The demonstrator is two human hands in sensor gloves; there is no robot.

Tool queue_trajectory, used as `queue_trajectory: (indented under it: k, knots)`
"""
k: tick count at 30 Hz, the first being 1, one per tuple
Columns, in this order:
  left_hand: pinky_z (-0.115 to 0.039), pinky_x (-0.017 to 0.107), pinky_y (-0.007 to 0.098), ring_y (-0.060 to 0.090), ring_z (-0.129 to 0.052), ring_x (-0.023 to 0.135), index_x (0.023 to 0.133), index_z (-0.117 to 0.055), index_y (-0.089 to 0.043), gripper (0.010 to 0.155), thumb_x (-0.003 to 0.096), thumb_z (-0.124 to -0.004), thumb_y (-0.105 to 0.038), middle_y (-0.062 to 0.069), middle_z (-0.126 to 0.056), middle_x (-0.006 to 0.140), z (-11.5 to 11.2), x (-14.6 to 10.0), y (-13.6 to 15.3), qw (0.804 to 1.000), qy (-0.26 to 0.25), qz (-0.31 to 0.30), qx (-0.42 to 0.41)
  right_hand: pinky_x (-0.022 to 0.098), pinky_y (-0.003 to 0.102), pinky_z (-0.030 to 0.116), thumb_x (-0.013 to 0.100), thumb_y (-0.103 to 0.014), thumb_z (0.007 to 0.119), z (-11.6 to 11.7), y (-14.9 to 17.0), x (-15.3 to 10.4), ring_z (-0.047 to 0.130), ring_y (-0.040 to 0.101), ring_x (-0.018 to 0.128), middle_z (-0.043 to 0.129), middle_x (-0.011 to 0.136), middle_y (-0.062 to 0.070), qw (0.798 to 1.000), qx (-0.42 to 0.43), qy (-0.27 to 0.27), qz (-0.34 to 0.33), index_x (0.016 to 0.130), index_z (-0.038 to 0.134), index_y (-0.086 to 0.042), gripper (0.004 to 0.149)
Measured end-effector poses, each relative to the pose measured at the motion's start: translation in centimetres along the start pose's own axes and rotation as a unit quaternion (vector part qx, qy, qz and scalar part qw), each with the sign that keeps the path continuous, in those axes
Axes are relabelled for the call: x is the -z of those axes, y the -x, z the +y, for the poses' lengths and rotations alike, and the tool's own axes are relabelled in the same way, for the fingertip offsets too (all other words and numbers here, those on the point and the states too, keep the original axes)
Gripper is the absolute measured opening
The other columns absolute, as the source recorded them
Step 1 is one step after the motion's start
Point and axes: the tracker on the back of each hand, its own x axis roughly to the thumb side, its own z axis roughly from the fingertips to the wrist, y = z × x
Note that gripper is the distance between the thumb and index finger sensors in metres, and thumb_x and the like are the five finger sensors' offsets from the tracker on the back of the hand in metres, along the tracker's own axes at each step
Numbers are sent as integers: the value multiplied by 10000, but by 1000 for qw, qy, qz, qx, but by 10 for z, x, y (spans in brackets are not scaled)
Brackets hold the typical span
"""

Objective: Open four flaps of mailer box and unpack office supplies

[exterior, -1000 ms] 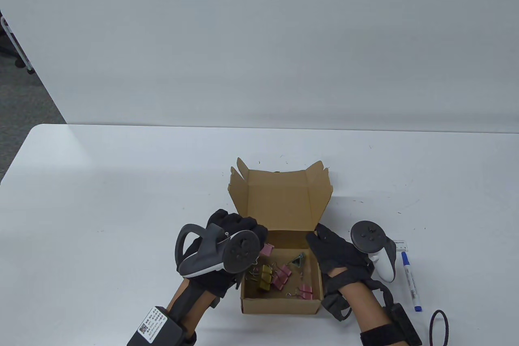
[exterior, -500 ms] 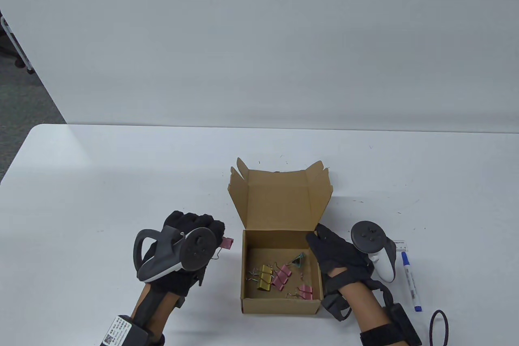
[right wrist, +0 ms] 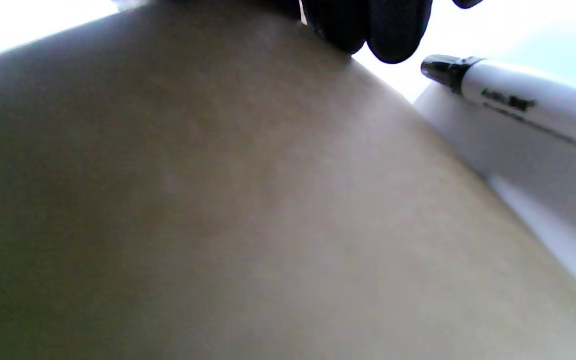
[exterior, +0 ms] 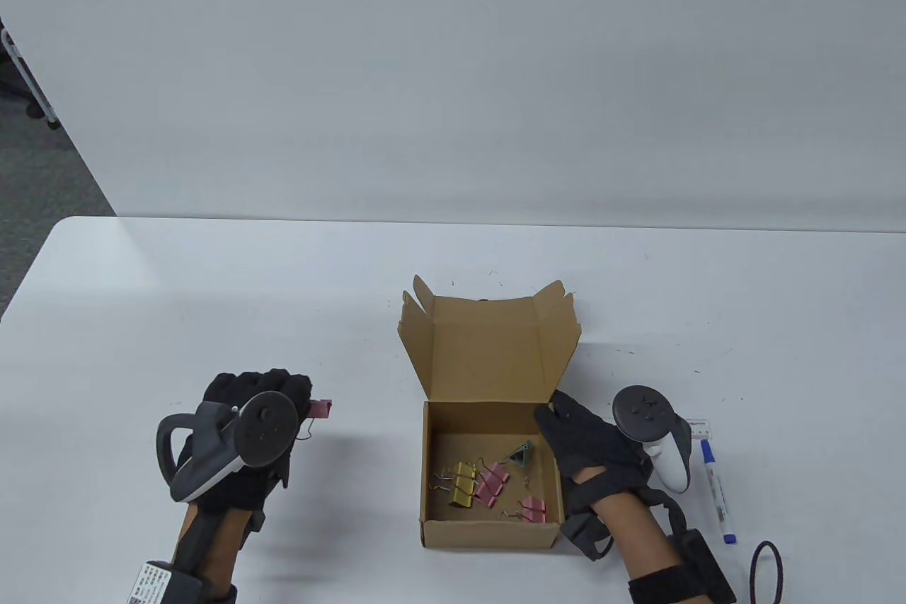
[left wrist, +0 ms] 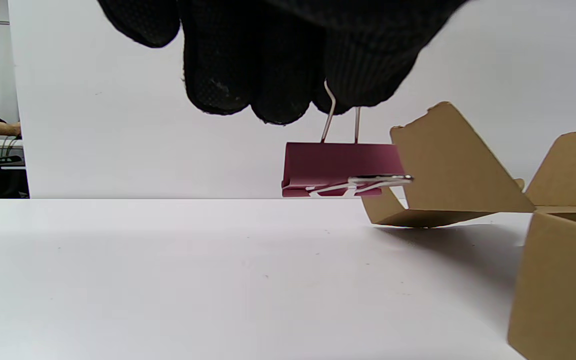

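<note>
The brown mailer box (exterior: 488, 537) stands open near the table's front, its lid (exterior: 488, 349) tilted back. Inside lie a gold binder clip (exterior: 463, 483), two pink clips (exterior: 493, 481) (exterior: 531, 510) and a greenish one (exterior: 520, 454). My left hand (exterior: 301, 397) hovers above the table left of the box. It pinches the wire handle of a pink binder clip (exterior: 320, 409), which dangles just above the table in the left wrist view (left wrist: 338, 167). My right hand (exterior: 560, 423) lies with straight fingers along the box's right wall; cardboard (right wrist: 218, 200) fills the right wrist view.
A blue-capped marker (exterior: 716, 491) lies right of my right hand, a small clear item (exterior: 699, 427) just beyond it and a dark elastic loop (exterior: 768, 572) by the front edge. The box's side flaps (left wrist: 448, 165) stick out to the left.
My left hand has lifted the pink clip out of the box and carried it leftward over the table. The right hand and the box have stayed put.
</note>
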Motion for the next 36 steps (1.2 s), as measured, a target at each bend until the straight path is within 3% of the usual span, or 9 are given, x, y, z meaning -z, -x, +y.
queue_trajectory:
  k: [13,17,24,36]
  knots:
    - [-571,758,647,375,-858,961,985,-817,-307,379,626,-866,-416,35,-877,1059,-26,1,40,998,25,54,15,682,704,432,666,-450,649,0,0,0,606,533,950,559,1105,216,1000,-3,0,0,1116,505,-92,592]
    - [-570,757,650,375,-856,964,985,-818,-306,379,626,-867,-415,37,-877,1061,-40,6,49,995,62,70,14,682,703,432,666,-449,649,0,0,0,606,532,951,556,1106,215,1000,-4,0,0,1115,507,-92,591]
    - [-571,758,648,374,-855,968,985,-817,-309,380,625,-869,-415,32,-877,1063,-62,15,49,992,102,70,35,682,703,433,666,-449,650,0,0,0,606,532,951,559,1105,215,1000,-3,0,-1,1115,507,-92,591]
    - [-576,756,644,372,-861,964,983,-824,-308,388,618,-879,-424,33,-883,1059,-77,17,48,990,124,62,37,681,703,434,665,-454,649,0,0,0,610,533,948,560,1105,215,1000,-3,1,-1,1116,508,-96,592]
